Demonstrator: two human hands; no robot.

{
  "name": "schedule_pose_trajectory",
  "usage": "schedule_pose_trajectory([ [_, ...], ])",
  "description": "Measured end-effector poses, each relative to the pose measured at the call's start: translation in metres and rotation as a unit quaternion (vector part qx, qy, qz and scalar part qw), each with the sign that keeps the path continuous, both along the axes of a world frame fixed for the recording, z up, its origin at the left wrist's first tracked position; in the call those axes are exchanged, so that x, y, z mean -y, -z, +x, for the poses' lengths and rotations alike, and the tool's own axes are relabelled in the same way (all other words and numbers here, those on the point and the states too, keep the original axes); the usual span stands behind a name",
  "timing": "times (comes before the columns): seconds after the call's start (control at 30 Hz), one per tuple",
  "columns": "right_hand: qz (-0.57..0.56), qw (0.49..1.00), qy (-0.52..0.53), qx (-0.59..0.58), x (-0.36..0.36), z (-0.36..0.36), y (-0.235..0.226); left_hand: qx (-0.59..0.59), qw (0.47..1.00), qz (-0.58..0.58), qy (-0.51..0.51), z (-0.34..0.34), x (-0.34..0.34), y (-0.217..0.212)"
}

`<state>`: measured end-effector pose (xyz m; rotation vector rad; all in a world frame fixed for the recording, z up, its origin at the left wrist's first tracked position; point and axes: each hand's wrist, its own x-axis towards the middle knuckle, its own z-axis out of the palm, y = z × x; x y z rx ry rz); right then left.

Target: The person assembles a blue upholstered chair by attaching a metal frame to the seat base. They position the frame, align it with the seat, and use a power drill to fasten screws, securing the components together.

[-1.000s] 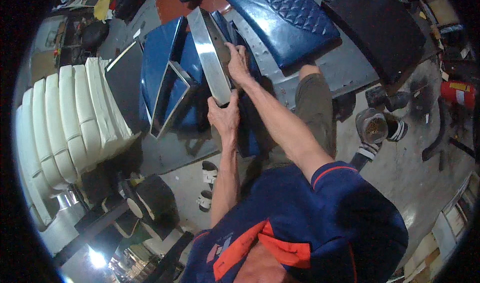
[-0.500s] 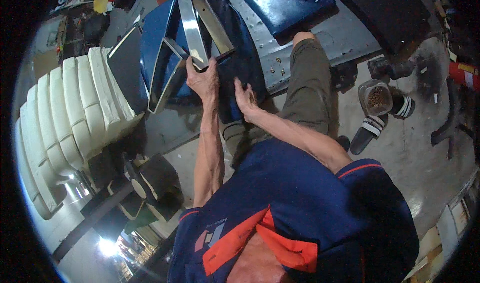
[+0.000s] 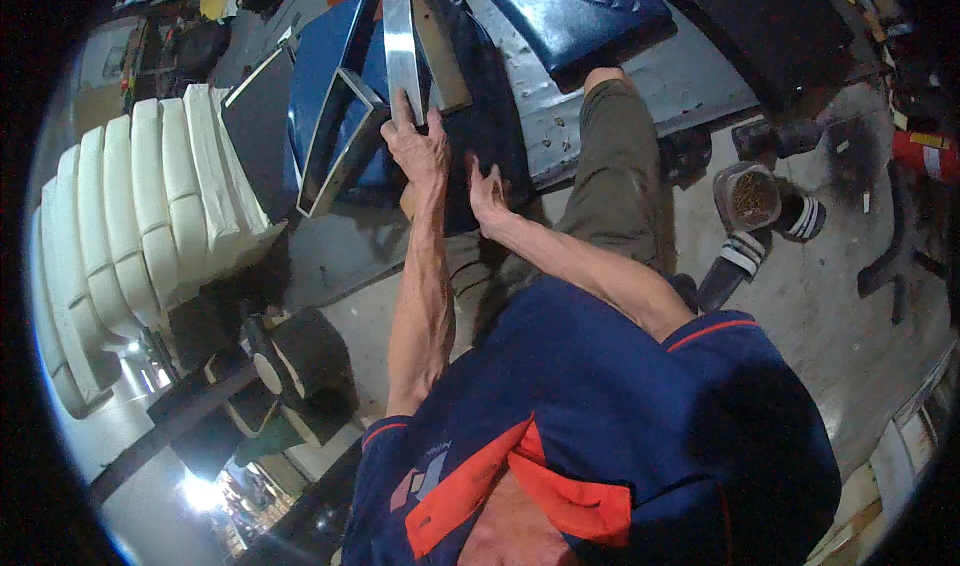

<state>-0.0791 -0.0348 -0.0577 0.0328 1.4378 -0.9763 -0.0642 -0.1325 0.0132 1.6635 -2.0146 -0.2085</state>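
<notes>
A shiny flat metal leg frame stands over a dark blue padded upholstered piece. My left hand grips the frame's near end, its index finger lying along the bright bar. To the right, my right hand rests at the padded piece's near side with its fingers apart and nothing visible in them. A second angular metal frame is left of my left hand, against a blue panel. The underside of my left hand's grip is hidden.
White ribbed cushions stand at the left. A blue quilted pad lies at the far side. On the right floor are a clear tub of screws and striped slippers. Small metal bits lie on the grey sheet.
My left hand has turned a little, and its index finger now reaches further up the metal bar. My right hand has shifted slightly; its fingers remain apart.
</notes>
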Motion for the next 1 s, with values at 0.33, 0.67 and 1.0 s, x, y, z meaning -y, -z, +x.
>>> schedule_pose_trajectory([
  [0.33, -0.004, 0.998, 0.005, -0.061, 0.020, 0.035, -0.042, 0.055, 0.992, -0.022, 0.111, 0.025, 0.022, -0.033],
  [0.67, -0.145, 0.989, -0.017, 0.003, -0.017, 0.051, -0.041, 0.061, 0.996, -0.014, -0.070, 0.042, -0.003, -0.022],
  [1.0, -0.205, 0.927, -0.301, -0.087, 0.007, 0.071, -0.034, 0.011, 0.990, -0.031, 0.134, 0.139, -0.008, -0.030],
])
